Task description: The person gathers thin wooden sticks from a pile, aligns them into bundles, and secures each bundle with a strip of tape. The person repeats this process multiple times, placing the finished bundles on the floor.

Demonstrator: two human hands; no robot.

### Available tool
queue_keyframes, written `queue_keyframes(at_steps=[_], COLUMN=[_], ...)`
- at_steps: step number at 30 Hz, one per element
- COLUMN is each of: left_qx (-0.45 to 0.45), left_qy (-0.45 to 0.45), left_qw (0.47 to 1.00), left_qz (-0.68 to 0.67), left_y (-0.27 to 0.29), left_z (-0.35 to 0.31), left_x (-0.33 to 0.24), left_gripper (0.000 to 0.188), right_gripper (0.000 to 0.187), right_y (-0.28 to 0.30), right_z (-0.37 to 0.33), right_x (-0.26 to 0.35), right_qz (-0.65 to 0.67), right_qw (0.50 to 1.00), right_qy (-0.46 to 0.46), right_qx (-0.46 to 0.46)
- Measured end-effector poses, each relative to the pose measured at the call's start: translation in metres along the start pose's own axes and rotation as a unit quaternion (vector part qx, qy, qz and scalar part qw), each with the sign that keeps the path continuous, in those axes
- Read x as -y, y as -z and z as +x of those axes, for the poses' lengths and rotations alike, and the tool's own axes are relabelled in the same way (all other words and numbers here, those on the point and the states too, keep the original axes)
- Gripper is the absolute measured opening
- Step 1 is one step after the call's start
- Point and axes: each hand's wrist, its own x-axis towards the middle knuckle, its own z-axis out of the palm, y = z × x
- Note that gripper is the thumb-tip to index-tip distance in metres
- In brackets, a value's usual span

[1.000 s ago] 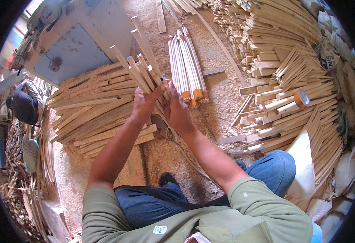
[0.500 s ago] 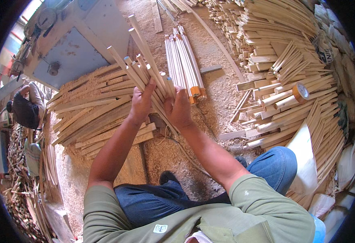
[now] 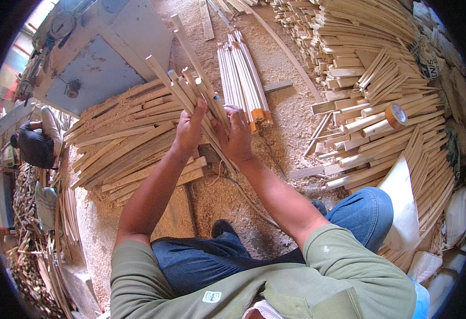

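A loose bunch of round wooden sticks stands upright and tilted away to the left between my hands, with its top ends at uneven heights. My left hand is closed round the bunch from its left side. My right hand grips it from the right, fingers curled behind the sticks. Their lower ends run down between my wrists. Just beyond my right hand, a bundle of similar sticks lies on the floor, bound near its closer end with orange-brown tape.
Left of my hands lies a sawdust-covered heap of wooden strips, in front of a grey-blue machine. At the right a large stack of wood carries a tape roll. A person crouches far left. Sawdust covers the floor.
The tall sticks in the bunch have sunk and drawn closer together between my hands. My right-hand fingers have wrapped further round them. The view has shifted slightly.
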Motion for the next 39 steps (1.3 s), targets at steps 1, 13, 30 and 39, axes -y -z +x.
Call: queue_keyframes(at_steps=[1,13,30,39], left_qx=[0.004,0.081,0.073,-0.024], left_qy=[0.002,-0.013,0.02,0.009], left_qw=[1.0,0.996,0.995,0.999], left_qz=[-0.01,-0.022,-0.063,-0.042], left_y=[0.0,-0.014,-0.01,-0.017], left_z=[-0.001,-0.007,-0.005,-0.005], left_x=[-0.001,-0.024,-0.026,-0.022], left_gripper=[0.079,0.092,0.071,0.035], right_gripper=[0.033,0.041,0.042,0.034], right_y=[0.001,0.014,0.02,0.02], right_z=[0.001,0.016,0.019,0.014], right_x=[0.0,0.003,0.007,-0.008], right_qz=[0.006,0.057,0.119,0.141], right_qw=[1.0,0.989,0.973,0.969], right_qy=[-0.01,-0.088,-0.134,-0.174], right_qx=[0.01,0.1,0.147,0.1])
